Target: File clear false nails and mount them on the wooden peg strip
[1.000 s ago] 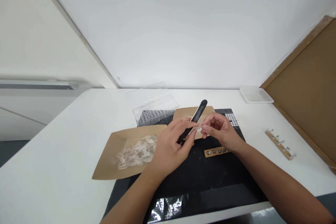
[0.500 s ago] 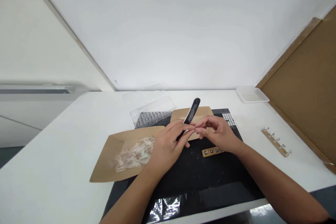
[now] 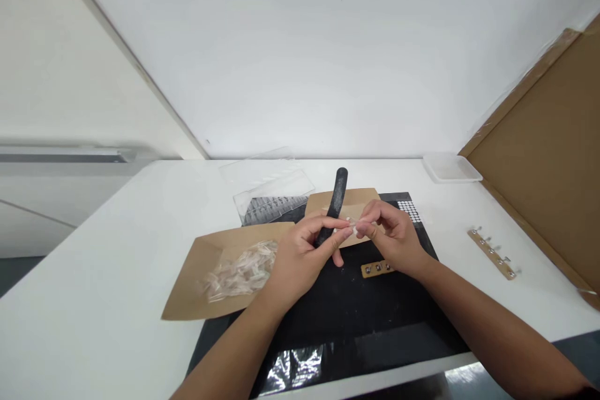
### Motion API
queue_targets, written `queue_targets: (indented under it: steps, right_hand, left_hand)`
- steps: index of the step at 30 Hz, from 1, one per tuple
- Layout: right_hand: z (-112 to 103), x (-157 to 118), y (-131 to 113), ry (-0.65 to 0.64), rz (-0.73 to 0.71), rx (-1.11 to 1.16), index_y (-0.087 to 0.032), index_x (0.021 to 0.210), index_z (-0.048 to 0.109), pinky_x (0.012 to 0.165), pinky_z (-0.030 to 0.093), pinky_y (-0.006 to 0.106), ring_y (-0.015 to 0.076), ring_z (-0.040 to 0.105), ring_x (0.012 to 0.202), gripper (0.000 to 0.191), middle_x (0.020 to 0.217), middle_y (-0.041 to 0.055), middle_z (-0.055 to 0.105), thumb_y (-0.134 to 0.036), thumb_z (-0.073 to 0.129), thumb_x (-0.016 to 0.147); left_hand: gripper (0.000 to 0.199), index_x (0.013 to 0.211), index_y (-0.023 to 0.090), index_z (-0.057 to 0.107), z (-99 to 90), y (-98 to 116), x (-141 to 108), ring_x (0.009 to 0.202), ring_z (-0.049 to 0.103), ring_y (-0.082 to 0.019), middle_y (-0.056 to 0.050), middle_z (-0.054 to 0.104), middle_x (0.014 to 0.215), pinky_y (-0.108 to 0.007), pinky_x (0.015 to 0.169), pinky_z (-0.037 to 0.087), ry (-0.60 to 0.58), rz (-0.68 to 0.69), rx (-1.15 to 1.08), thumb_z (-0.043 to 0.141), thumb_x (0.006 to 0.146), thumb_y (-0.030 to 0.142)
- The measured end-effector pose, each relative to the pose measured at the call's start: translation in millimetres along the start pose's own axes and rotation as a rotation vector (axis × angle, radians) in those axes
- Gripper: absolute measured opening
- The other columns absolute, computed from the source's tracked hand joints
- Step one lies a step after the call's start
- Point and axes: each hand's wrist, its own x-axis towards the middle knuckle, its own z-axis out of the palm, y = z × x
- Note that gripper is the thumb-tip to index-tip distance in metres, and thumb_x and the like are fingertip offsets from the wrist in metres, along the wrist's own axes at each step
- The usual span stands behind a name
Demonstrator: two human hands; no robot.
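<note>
A black nail file (image 3: 338, 192) stands up from my left hand (image 3: 302, 253), its lower part tucked between the fingers. That hand's thumb and index fingertip also pinch a small clear nail tip (image 3: 353, 224). My right hand (image 3: 394, 236) is closed in a pinch at the other end of the same piece, the fingertips of both hands almost touching. Left of my hands, a brown paper tray (image 3: 187, 287) holds a heap of clear nail tips (image 3: 244, 272). Behind the hands is a second paper tray (image 3: 363, 197), partly covered by them.
A black mat (image 3: 356, 312) lies under the work. On it, near my right wrist, is a short strip with metal studs (image 3: 376, 269); a longer studded strip (image 3: 491, 252) lies right. Clear plastic lids (image 3: 276, 190), a translucent box (image 3: 452, 169) and a cardboard panel (image 3: 539, 156) stand behind.
The nail file has tilted more upright, its top moving left. My fingertips have parted slightly, so the small clear piece between them shows better.
</note>
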Motion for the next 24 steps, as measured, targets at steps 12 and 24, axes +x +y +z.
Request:
queue_targets:
  steps: [12, 24]
  right_hand:
    - [0.3, -2.5, -1.5, 0.028, 0.035, 0.044, -0.027, 0.104, 0.070, 0.075, 0.056, 0.034, 0.0165, 0.068, 0.080, 0.021, 0.089, 0.0004, 0.072, -0.035, 0.083, 0.090]
    - [-5.4, 0.8, -1.8, -0.124, 0.283, 0.267, -0.025, 0.096, 0.079, 0.073, 0.059, 0.033, 0.0164, 0.071, 0.079, 0.013, 0.090, 0.0023, 0.076, -0.036, 0.084, 0.090]
  left_hand:
    - [0.024, 0.098, 0.019, 0.069, 0.7, 4.7, -4.6, 0.043, 0.047, -0.006, 0.006, 0.060, 0.055, -0.021, 0.045, 0.028, -0.118, -0.029, -0.173, 0.067, 0.100, 0.042]
    - [0.017, 0.095, 0.020, 0.072, 3.7, 0.2, -7.4, 0.050, 0.059, -0.004, -0.001, 0.067, 0.094, -0.025, 0.062, 0.050, -0.003, 0.148, 0.016, 0.067, 0.101, 0.034]
